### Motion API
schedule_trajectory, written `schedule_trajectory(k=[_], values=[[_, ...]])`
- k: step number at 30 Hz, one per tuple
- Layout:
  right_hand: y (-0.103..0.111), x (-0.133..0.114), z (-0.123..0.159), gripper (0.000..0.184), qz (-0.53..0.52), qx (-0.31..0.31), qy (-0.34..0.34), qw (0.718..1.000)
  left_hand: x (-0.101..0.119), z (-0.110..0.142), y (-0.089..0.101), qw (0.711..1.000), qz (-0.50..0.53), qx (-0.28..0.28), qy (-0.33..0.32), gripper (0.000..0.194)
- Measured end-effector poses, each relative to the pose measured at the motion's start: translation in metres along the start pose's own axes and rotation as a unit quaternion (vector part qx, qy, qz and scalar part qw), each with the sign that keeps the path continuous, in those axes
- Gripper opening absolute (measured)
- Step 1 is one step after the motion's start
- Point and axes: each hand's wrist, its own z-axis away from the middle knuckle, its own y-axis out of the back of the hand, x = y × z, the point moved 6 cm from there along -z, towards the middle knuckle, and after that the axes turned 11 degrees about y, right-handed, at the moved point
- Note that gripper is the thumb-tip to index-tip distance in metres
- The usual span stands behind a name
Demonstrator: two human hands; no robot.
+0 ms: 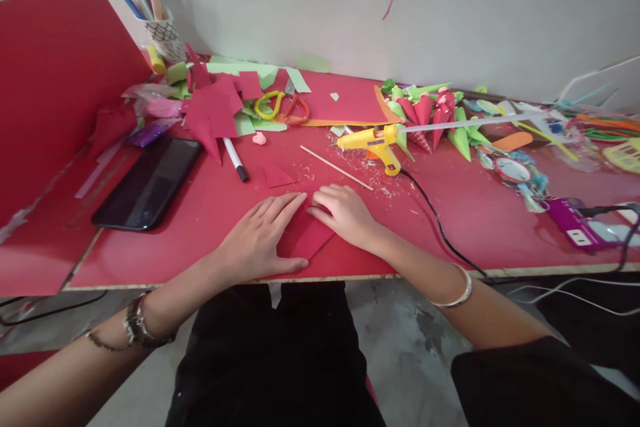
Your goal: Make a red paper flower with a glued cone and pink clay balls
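Note:
On the red tabletop just in front of me lies a piece of red paper, folded, with a slanting edge. My left hand rests flat across its left side, fingers stretched out and thumb spread toward the paper's near part. Bent over the far right part of the paper is my right hand, its fingers curled together and their tips close to my left fingertips. The hands cover much of the paper, so its full shape is hidden. A small red paper triangle lies just beyond my left hand.
A yellow glue gun with a long glue stick lies beyond my right hand, its black cord trailing right. Nearby are a thin wooden stick, a marker, a black phone, scissors, paper cones and a purple power strip.

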Motion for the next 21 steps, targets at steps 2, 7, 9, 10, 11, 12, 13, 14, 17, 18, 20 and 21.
schedule_trajectory(k=[2,7,9,10,11,12,13,14,17,18,20,21], values=[[-0.001,0.0,0.0,0.023,0.002,-0.004,0.001,1.0,0.001,0.002,0.0,1.0,-0.001,0.001,-0.003,0.085],[0.0,-0.001,-0.001,0.02,-0.005,-0.011,0.007,1.0,0.008,0.008,0.002,0.998,-0.008,-0.017,-0.056,0.066],[0.001,-0.002,-0.001,0.022,-0.011,-0.01,0.009,1.0,0.012,0.011,0.002,0.996,-0.017,-0.033,-0.081,0.055],[0.001,-0.002,-0.001,0.023,-0.014,-0.008,0.009,1.0,0.013,0.013,0.002,0.995,-0.02,-0.038,-0.09,0.05],[0.002,-0.002,-0.001,0.024,-0.018,-0.007,0.008,1.0,0.014,0.015,0.002,0.994,-0.022,-0.042,-0.094,0.047],[0.002,-0.002,0.0,0.024,-0.021,-0.005,0.007,1.0,0.015,0.016,0.002,0.994,-0.024,-0.043,-0.095,0.046],[0.002,-0.002,0.0,0.024,-0.024,-0.003,0.006,1.0,0.016,0.017,0.002,0.994,-0.025,-0.044,-0.095,0.045],[0.003,-0.002,0.0,0.024,-0.027,-0.002,0.006,1.0,0.016,0.018,0.002,0.994,-0.027,-0.044,-0.096,0.045],[0.003,-0.002,0.0,0.023,-0.031,0.0,0.004,0.999,0.017,0.018,0.001,0.994,-0.033,-0.045,-0.097,0.045],[0.002,-0.002,0.0,0.023,-0.032,0.0,0.004,0.999,0.017,0.018,0.001,0.994,-0.035,-0.045,-0.097,0.045],[0.002,-0.002,0.0,0.022,-0.033,0.001,0.006,0.999,0.017,0.018,0.001,0.993,-0.04,-0.047,-0.097,0.045],[0.001,-0.002,0.0,0.022,-0.033,0.002,0.006,0.999,0.017,0.018,0.0,0.993,-0.043,-0.049,-0.098,0.045]])
